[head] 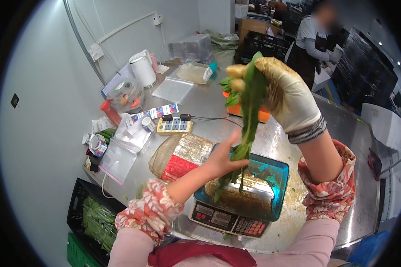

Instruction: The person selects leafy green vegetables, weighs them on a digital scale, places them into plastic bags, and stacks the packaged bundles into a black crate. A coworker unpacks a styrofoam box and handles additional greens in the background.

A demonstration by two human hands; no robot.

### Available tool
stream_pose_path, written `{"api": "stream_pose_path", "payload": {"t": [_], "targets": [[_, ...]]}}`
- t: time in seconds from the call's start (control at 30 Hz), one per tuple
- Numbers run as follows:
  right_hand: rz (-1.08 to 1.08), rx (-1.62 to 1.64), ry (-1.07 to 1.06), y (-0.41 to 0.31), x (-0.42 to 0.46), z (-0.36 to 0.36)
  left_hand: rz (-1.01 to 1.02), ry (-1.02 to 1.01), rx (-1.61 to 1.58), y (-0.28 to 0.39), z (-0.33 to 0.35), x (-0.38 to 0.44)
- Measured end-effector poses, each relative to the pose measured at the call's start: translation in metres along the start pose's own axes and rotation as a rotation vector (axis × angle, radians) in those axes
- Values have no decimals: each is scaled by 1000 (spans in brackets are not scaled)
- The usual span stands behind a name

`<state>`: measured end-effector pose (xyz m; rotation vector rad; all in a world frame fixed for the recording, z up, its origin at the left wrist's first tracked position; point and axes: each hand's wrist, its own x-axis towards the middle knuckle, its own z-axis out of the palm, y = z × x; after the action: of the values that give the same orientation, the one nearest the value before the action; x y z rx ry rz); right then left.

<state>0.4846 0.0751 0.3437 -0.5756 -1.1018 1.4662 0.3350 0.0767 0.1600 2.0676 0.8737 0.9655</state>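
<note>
My right hand point(284, 90), in a stained white glove with a striped cuff, holds a long green leafy vegetable point(252, 106) by its upper end. The leaves hang down over the digital scale point(230, 220). My bare left hand point(225, 153) is at the lower part of the leaves, thumb and forefinger spread around them; some fingers are hidden, and I cannot tell whether it grips. Beneath both hands is the scale's blue tray point(280, 187), with a wet, shiny metallic surface point(254, 187) inside. Behind the raised glove, more greens point(232, 96) show by an orange object point(264, 115).
Left on the metal table point(214, 126) are a power strip point(174, 125), a wrapped bundle point(183, 160), plastic bags point(118, 160), label rolls point(98, 143) and a white kettle point(143, 68). A black crate point(77, 200) holds bagged greens point(98, 220). Another person point(310, 43) stands beyond the table.
</note>
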Motion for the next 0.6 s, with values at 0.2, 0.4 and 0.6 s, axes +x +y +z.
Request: {"api": "stream_pose_path", "payload": {"t": [0.2, 0.4, 0.6], "targets": [[-584, -1056, 658, -33, -37, -113, -178, -244, -101, 20, 7, -20], [-289, -2157, 575, -2, -105, -190, -222, -400, 94, 33, 4, -25], [130, -1221, -182, 133, -143, -80, -173, -611, 237, 22, 19, -41]]}}
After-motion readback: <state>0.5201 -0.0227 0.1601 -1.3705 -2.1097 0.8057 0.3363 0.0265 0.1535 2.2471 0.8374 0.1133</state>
